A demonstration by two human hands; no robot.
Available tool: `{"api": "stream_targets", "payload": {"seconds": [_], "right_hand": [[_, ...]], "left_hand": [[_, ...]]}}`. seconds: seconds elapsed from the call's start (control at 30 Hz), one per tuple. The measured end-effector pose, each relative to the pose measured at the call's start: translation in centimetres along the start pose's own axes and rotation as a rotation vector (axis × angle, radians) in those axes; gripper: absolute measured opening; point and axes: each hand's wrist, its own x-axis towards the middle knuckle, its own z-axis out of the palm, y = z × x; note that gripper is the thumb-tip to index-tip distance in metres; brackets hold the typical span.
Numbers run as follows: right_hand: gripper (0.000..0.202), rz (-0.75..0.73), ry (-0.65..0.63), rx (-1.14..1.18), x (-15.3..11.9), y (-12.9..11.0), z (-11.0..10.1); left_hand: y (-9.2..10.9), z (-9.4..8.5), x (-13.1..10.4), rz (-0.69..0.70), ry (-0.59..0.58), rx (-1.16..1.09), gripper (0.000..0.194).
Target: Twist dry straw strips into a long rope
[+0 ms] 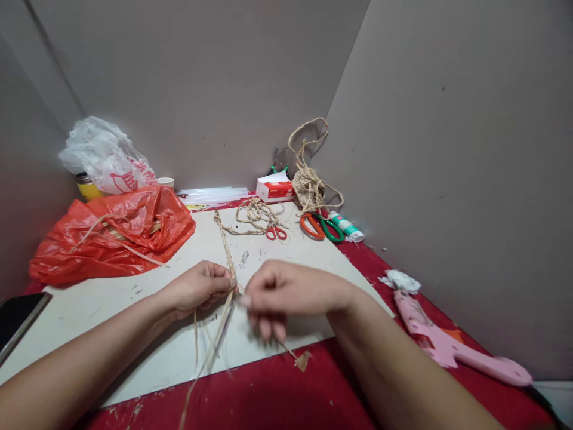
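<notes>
My left hand (208, 286) is closed, pinching a thin braided straw cord (228, 254) between thumb and finger. From that grip the braid runs back across the white board, and loose straw strands (219, 334) hang toward me over the board's front edge. Just to the right, my right hand (286, 292) is closed with thumb and forefinger on one straw strand, slightly smeared by motion. The strand's tail comes out below the hand and ends in a brown, flaky tip (303, 361). Further back lies a loose coil of braided cord (255, 215), joined to the braid.
A red plastic bag (120, 239) holding straw lies left, beside a phone (20, 319). Behind are small red scissors (276, 233), orange-handled scissors (312, 227), a tissue box (275, 189) and a rope bundle (310, 188). A pink glue gun (452, 340) lies right, by the wall.
</notes>
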Motion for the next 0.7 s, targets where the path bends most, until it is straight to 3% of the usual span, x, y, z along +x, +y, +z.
{"api": "stream_targets", "payload": {"seconds": [0.07,0.13,0.17,0.23,0.37,0.53,0.7], "right_hand": [[0.033,-0.04,0.339,-0.012,0.4,0.6,-1.5],[0.029,-0.037,0.528,-0.03,1.2,1.3,-2.4],[0.025,-0.023,0.531,-0.034,1.7,1.7,-2.5],[0.023,-0.015,0.42,-0.042,2.6,2.3,-2.2],[0.037,-0.042,0.217,0.016,3.8,3.1,-1.1],[0.037,0.013,0.147,0.219,4.0,4.0,-0.8],[0.032,0.006,0.166,0.21,3.6,4.4,-0.6]], "left_hand": [[0.1,-0.1,0.0,0.006,-0.013,-0.002,0.02],[0.1,-0.1,0.0,0.005,-0.02,-0.004,0.02],[0.1,-0.1,-0.1,0.002,-0.019,-0.006,0.02],[0.2,-0.2,-0.1,-0.002,-0.023,-0.001,0.021],[0.1,-0.3,-0.2,0.044,-0.025,0.027,0.022],[-0.3,-0.4,0.0,0.088,-0.037,0.119,0.023],[-0.8,-0.6,0.2,0.116,-0.054,0.074,0.024]]}}
